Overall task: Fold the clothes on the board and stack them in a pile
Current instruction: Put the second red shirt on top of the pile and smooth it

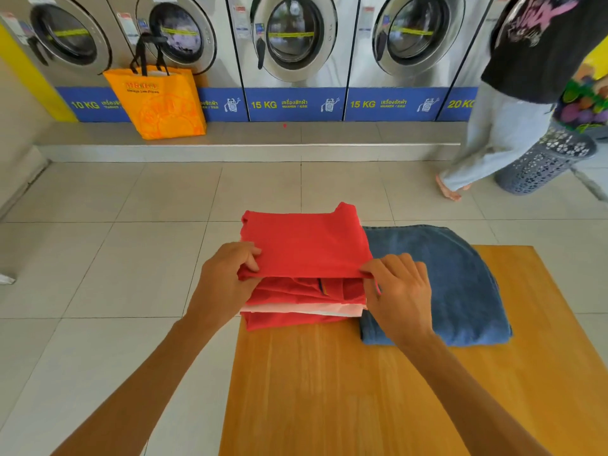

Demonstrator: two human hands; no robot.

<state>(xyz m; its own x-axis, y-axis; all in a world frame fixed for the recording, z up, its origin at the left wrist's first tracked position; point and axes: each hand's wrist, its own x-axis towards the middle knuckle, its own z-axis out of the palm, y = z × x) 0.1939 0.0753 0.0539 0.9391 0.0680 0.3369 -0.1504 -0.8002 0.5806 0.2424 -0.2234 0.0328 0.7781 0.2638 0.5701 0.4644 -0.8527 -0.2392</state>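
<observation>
Red fabric makes up most of the pile [296, 307] at the far left corner of the wooden counter [329, 390]: a folded red garment at the bottom, a white layer above it, another red piece with a small dark and yellow detail on top of that. Just beside it on the right lie folded blue jeans [444, 281], touching the pile's edge and partly overhanging the counter's far side. No loose, unfolded clothes show anywhere on the counter, so the task looks close to its end.

What remains, as I judge it, is to set down the top red shirt [306, 241], already folded flat, and perhaps bring the jeans onto the same stack.

Both hands hold that red shirt by its near edge. The left hand [227, 274] pinches the left corner, thumb on top and fingers curled under. The right hand [401, 291] pinches the right corner the same way, fingers narrow and closed on the cloth. The shirt's near edge is lifted clear of the pile, while its far part hangs beyond the counter's edge.
</observation>
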